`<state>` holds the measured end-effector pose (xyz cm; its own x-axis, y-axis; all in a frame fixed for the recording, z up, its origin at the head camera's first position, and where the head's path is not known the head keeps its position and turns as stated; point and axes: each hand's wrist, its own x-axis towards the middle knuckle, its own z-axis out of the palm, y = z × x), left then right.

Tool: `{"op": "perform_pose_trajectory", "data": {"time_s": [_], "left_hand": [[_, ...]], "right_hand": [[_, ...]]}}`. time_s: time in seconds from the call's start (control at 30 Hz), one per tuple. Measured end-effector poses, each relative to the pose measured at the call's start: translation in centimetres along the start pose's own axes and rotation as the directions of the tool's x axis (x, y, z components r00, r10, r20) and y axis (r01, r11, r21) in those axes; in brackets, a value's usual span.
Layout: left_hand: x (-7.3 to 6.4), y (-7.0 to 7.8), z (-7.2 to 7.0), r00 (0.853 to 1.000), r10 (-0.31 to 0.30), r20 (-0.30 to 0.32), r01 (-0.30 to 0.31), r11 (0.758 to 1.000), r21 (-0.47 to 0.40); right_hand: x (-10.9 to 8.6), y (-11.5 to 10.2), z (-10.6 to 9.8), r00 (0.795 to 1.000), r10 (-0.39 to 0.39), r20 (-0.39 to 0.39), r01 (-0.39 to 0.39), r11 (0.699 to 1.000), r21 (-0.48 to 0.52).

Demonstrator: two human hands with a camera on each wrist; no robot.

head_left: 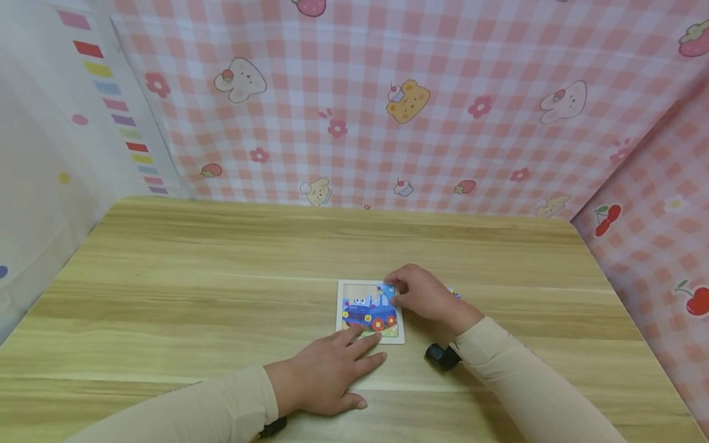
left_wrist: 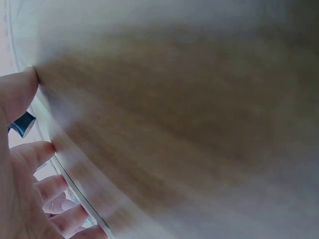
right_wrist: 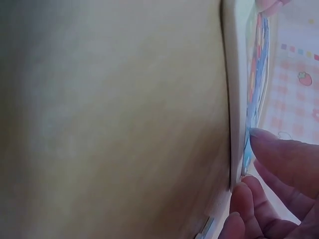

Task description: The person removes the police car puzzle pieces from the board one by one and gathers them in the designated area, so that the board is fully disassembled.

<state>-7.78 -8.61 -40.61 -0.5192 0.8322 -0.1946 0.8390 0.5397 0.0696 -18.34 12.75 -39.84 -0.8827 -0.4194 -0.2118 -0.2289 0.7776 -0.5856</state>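
A small framed jigsaw puzzle (head_left: 340, 307) with a blue truck picture lies flat on the wooden table. Its upper left part shows bare board; the rest is filled with pieces. My left hand (head_left: 327, 372) is spread palm down, its straight fingers resting at the puzzle's lower edge. At the upper right corner, my right hand (head_left: 426, 298) has curled fingers and pinches a puzzle piece (head_left: 386, 289) between thumb and forefinger. In the right wrist view, the thumb (right_wrist: 279, 149) presses the picture surface while other fingertips meet the frame's corner (right_wrist: 237, 169).
Another puzzle piece (head_left: 455, 293) lies on the table, partly hidden behind my right hand. Black camera mounts (head_left: 441, 357) sit at both wrists. Pink checked cloth (head_left: 354, 123) hangs along the table's back edge and right side, with pale cloth (head_left: 50, 184) at the left.
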Motion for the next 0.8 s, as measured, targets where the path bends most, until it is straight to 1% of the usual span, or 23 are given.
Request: {"op": "perform_pose_trajectory", "data": {"time_s": [0.33,0.57,0.8], "left_hand": [[0.02,-0.09,0.06,1.000,0.008,-0.005,-0.008,1.000,-0.020],[0.02,-0.07,0.09,1.000,0.007,-0.014,-0.007,1.000,-0.018],[0.03,-0.07,0.08,1.000,0.003,-0.010,-0.003,1.000,-0.023]], "right_hand": [[0.11,-0.24,0.00,1.000,-0.002,0.003,0.003,1.000,-0.015],[0.19,-0.49,-0.01,1.000,0.005,0.005,-0.005,1.000,0.002],[0.19,-0.62,0.01,1.000,-0.013,-0.003,0.013,1.000,0.023]]}}
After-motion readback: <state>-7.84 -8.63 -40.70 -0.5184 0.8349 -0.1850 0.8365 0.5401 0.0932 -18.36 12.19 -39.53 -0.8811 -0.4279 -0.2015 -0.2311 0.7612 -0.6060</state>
